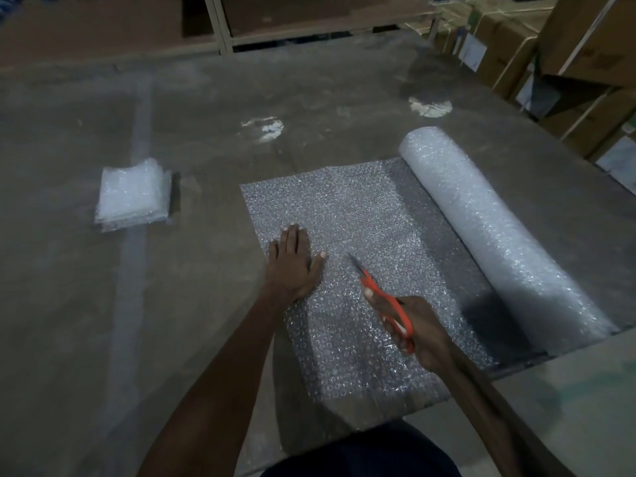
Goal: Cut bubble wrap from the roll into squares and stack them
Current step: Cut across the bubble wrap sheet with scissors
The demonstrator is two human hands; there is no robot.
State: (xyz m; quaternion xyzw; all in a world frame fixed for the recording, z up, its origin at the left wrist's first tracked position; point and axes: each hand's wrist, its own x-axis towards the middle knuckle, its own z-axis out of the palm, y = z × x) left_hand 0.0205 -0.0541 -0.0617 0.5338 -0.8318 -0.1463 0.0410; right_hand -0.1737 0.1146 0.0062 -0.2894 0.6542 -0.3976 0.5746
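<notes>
**On the warehouse floor: mid-cut on the bubble wrap**

On the unrolled sheet (361,235) our left hand (292,261) lies flat, fingers straight and close together with the thumb out to the side, pressing the wrap down near its left edge. Our right hand (411,330) has its fingers curled round the orange handles of the scissors (380,297), blades pointing forward and left over the middle of the sheet. Can't tell if the blades are parted or closed, they're too thin and dark here.

The sheet runs off the roll (495,228), which lies along its right side on the concrete floor (206,108). Well off to the left sits the stack (132,197) of finished squares, so we're partway through, cutting the next piece.

Next move, we reckon: keep the pressing hand firm so the wrap doesn't slide, and run a straight line so the piece matches the stack. Cardboard boxes (509,46) sit at the far right.
</notes>
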